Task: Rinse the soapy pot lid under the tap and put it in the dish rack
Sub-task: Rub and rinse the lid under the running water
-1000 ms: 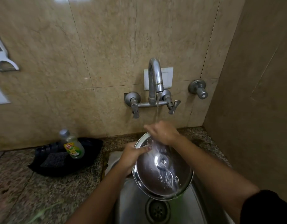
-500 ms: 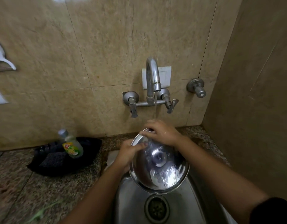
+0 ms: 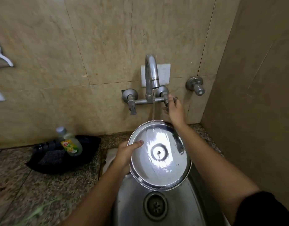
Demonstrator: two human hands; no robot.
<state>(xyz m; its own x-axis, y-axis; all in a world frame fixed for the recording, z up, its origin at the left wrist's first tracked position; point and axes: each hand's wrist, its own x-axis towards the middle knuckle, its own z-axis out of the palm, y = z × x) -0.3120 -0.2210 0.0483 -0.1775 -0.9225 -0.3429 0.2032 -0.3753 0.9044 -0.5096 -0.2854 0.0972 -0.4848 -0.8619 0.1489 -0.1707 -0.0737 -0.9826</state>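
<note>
Head cam: left hand (image 3: 126,154) is clamped on the pot lid (image 3: 160,156) at its 9 o'clock rim, underside up, over the sink (image 3: 132,207). Water from the tap (image 3: 151,70) lands at 12 o'clock on the lid. Right hand (image 3: 175,108) was rubbing the lid half a second ago; now it's curled around the tap's right handle (image 3: 167,101), so shutoff looks next. No rack in view.

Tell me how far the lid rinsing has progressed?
Done: the pot lid looks free of foam. In hand: left hand holds its rim under the thin stream; right hand is on the tap handle. Left: placing it in a rack, which is not visible.
</note>
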